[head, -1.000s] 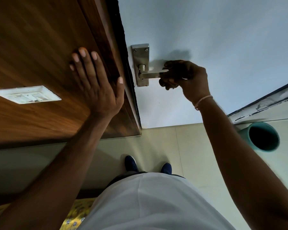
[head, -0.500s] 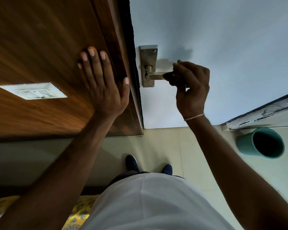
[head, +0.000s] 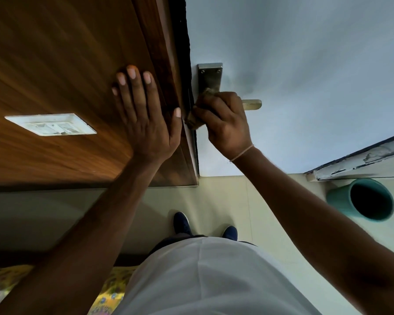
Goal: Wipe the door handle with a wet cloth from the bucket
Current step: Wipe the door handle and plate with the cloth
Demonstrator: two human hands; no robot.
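Far to the left of the left hand, a white switch plate (head: 51, 127) sits on the brown wooden panel (head: 55, 64). The left hand (head: 146, 123) lies flat against that panel, fingers spread wide and holding nothing, its thumb reaching toward the panel's dark right edge. Just right of that thumb, the right hand (head: 225, 123) is closed around a wad of greyish cloth (head: 195, 120), pressing it against the lower part of the metal backplate (head: 209, 76) on the pale door (head: 305, 64). A bit of cloth also shows above the knuckles, against the plate. The door handle (head: 251, 104) runs under this hand; only its free end shows, sticking out past the hand's right side. A thin band circles the right wrist. Below both hands, near the person's body, two dark blue shoes (head: 182, 222) stand on the light tiled floor (head: 225, 196). Far to the right of the right hand and lower, a teal bucket (head: 364, 201) stands on the floor beside a worn white frame (head: 362, 160); its inside is too dark to make out.
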